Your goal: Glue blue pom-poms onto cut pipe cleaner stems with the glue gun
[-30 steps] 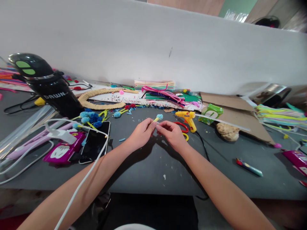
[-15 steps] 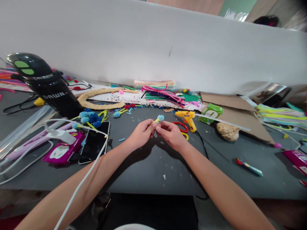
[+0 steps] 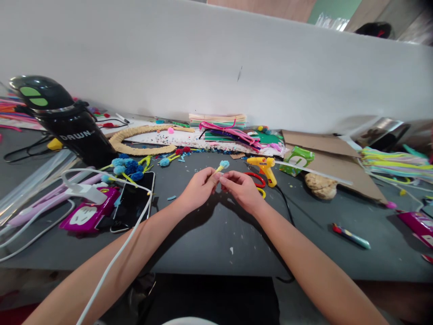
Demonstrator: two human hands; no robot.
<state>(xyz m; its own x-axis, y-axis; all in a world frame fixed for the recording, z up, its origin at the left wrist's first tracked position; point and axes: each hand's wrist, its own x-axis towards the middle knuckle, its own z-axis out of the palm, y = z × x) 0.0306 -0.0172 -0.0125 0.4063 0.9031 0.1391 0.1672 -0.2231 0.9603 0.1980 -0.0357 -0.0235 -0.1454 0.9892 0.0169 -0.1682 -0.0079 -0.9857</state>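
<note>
Over the middle of the grey table, my left hand point(image 3: 202, 189) pinches the pale yellow stem of a small light-blue pipe-cleaner flower point(image 3: 223, 165), whose fuzzy head points up and to the right. My right hand point(image 3: 241, 189) meets it at the fingertips, thumb and fingers pressed together beside the stem; whatever lies between them is too small or hidden to name. Just right of that hand lie scissors point(image 3: 259, 180) with red and yellow handles, partly covered. Behind them rests a yellow hot glue gun point(image 3: 265, 168) with a glue stick in its rear.
On the left stand a black bottle point(image 3: 77, 131), blue fuzzy flowers point(image 3: 126, 167), a phone point(image 3: 135, 201) and a purple power strip point(image 3: 89, 214). A white cable crosses my left forearm. Pipe cleaners point(image 3: 233, 133) lie at the back; cardboard point(image 3: 352, 174) and a pen point(image 3: 351, 235) are at right.
The flower head has tipped slightly to the left between my fingers. Both hands stay in nearly the same place.
</note>
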